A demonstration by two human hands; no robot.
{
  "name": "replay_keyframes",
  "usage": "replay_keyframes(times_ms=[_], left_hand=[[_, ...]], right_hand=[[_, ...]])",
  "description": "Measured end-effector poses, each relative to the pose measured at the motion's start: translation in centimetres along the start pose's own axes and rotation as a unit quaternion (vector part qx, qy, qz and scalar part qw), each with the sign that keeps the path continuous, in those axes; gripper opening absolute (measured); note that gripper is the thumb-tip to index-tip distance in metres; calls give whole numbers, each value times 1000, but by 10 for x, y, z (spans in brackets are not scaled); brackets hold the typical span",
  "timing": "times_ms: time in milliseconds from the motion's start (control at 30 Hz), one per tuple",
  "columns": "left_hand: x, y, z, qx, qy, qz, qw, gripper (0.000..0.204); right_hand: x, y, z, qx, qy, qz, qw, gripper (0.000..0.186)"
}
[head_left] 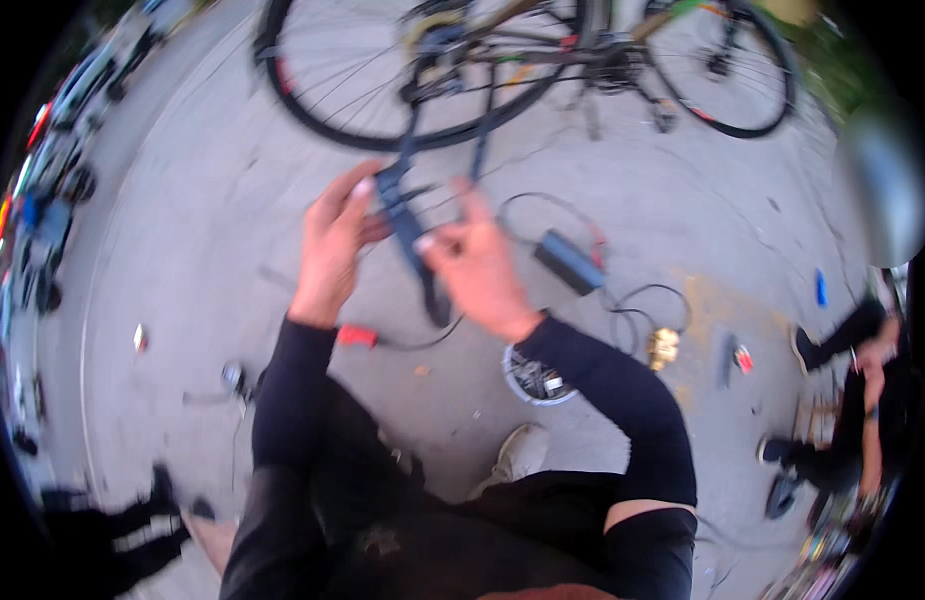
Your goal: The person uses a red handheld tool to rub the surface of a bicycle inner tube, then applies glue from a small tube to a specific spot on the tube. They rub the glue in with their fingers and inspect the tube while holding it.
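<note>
On grey pavement (183, 280): bicycle (611, 66) at 12 o'clock, vehicles (48, 225) at 9. Forearms angle inward; left hand (331, 240) grips blurred dark strap (407, 232) up top, right hand (485, 272) pinches mid-length.

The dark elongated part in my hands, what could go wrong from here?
The dark elongated part might slip or twist: the left hand grips its upper end, with the right hand at its middle. It could scrape the bicycle's rear wheel, which sits just beyond the hands. The light-coloured shoe could bump the round, light-rimmed dish on the ground near it.
</note>
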State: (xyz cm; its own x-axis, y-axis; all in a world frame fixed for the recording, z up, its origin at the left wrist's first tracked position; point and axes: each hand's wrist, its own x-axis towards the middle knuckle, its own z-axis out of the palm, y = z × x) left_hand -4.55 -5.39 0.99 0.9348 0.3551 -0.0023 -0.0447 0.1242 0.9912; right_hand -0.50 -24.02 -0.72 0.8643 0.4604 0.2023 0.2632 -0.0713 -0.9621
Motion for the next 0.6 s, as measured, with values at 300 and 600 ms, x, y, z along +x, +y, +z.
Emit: replay_keyframes(times_ms=[300,600], left_hand=[[-15,36,0,-29,-141,61,988,84],[-10,36,2,-2,-167,61,984,87]], right_hand=[[-4,-38,-10,-36,-7,-32,999,72],[-5,-39,-16,-62,-8,-48,997,81]])
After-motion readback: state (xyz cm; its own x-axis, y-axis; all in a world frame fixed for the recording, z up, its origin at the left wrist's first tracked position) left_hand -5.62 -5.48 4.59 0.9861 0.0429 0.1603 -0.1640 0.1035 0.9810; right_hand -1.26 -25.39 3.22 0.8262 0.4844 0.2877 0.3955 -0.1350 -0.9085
